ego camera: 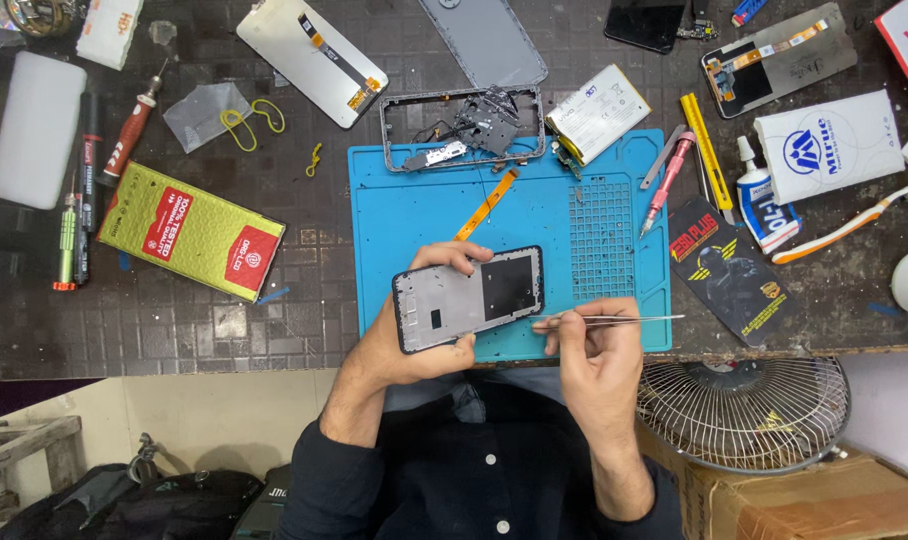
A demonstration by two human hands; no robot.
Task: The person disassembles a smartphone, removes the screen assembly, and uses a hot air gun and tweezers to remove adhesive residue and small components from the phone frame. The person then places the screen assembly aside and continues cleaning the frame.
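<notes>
My left hand [414, 335] holds a phone frame [467, 297], grey and black with its inner side up, over the near edge of the blue work mat [414, 205]. In my right hand [596, 345] are thin metal tweezers [614, 319]; their tip touches the frame's right edge. On the mat's far edge lies another bare phone frame [462, 128] with a small circuit board inside, and an orange flex cable [486, 205] rests below it.
A phone battery [599, 112], a red screwdriver [666, 182], yellow tool [707, 150], glue tube [759, 195] and toothbrush [849, 225] lie to the right. A yellow-green box [189, 230], screen panel [309, 55] and back cover [484, 38] lie left and far. A fan [744, 410] stands below the table edge.
</notes>
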